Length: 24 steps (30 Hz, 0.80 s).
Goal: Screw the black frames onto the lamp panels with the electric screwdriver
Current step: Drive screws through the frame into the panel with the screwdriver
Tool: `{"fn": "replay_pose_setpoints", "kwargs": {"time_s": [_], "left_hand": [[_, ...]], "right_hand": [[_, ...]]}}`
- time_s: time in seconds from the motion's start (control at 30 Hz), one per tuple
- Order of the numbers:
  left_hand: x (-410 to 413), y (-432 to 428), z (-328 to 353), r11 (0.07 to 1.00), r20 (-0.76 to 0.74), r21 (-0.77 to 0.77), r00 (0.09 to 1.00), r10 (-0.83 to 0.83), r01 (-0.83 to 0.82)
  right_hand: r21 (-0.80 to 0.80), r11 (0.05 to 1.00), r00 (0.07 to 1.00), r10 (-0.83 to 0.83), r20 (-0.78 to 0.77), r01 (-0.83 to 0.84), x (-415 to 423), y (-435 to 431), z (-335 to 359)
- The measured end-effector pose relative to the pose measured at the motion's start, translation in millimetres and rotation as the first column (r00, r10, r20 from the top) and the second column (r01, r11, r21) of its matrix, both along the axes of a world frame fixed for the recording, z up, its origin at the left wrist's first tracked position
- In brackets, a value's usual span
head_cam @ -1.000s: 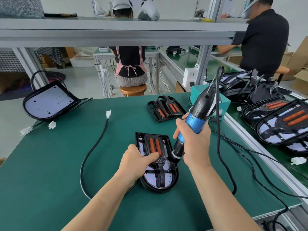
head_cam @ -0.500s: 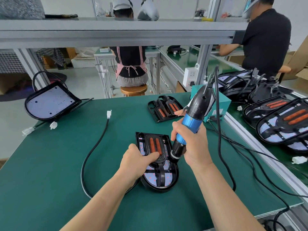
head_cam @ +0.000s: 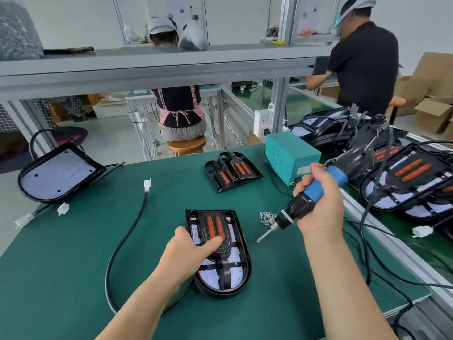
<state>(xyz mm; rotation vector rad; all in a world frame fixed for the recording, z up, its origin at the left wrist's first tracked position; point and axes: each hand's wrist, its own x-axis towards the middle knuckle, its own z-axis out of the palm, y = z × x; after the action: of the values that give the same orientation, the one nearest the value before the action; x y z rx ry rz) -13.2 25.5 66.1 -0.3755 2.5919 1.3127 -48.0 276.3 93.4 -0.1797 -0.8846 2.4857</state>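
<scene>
Two hands share the work. Nearest, the left hand (head_cam: 188,253) holds down the lamp panel (head_cam: 235,278), thumb across its black frame (head_cam: 224,246), other fingers hidden. The panel's long axis runs straight away from the person. To its right, the right hand (head_cam: 321,214) grips the electric screwdriver (head_cam: 335,174) — bit slanting down-left, clear of the frame. The screws (head_cam: 266,217) lie just beyond the tip, so fetching one probably comes next.

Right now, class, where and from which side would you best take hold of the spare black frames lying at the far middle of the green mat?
Probably the raised centre housing of the spare black frames, pinched from above: they lie flat on the green mat, so the thin rim leaves little room for fingers beneath.
</scene>
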Motion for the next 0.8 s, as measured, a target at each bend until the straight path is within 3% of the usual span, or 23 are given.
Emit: {"fn": "replay_pose_setpoints", "kwargs": {"time_s": [0.07, 0.13, 0.2, 0.27, 0.37, 0.43, 0.5, 0.57, 0.8], "left_hand": [[1.7, 1.4, 3.8, 0.989, -0.072, -0.151, 0.997, -0.007, -0.004], [1.3, 7.9, 10.7, 0.941, -0.284, -0.332, 0.958, -0.037, -0.062], [-4.3, 20.0, 21.8, 0.901, -0.535, -0.422, 0.830, -0.157, -0.102], [-17.5, 38.3, 31.5, 0.876, -0.593, -0.482, 0.732, -0.336, 0.012], [-42.5, 72.0, 32.9, 0.700, -0.386, -0.664, 0.682, -0.622, 0.263], [-59.2, 91.2, 25.9, 0.534, -0.232, -0.779, 0.639, -0.733, 0.329], [-73.9, 103.6, 15.6, 0.430, -0.142, -0.833, 0.617, -0.774, 0.348], [-85.4, 109.9, 6.2, 0.376, -0.075, -0.841, 0.605, -0.793, 0.389], [-99.6, 120.8, -9.7, 0.330, -0.024, -0.834, 0.568, -0.823, 0.442]], "right_hand": [[-0.131, 0.990, 0.992, -0.034, 0.124, 0.050, -3.1, 20.0, -16.6], [-0.195, 0.978, 0.979, -0.036, 0.202, 0.076, -4.9, 35.4, -33.5], [-0.239, 0.968, 0.970, -0.022, 0.243, 0.082, -5.4, 44.4, -48.0], [-0.282, 0.957, 0.968, 0.004, 0.250, 0.069, -6.3, 48.7, -57.4], [-0.323, 0.946, 0.975, 0.040, 0.221, 0.034, -8.2, 49.9, -63.9], [-0.320, 0.947, 0.978, 0.053, 0.203, 0.015, -8.0, 50.2, -66.3], [-0.302, 0.953, 0.979, 0.063, 0.193, -0.002, -7.3, 50.2, -68.1], [-0.294, 0.956, 0.981, 0.069, 0.184, -0.012, -6.8, 50.9, -68.7], [-0.299, 0.954, 0.980, 0.066, 0.189, -0.007, -8.4, 50.0, -69.0]]}}
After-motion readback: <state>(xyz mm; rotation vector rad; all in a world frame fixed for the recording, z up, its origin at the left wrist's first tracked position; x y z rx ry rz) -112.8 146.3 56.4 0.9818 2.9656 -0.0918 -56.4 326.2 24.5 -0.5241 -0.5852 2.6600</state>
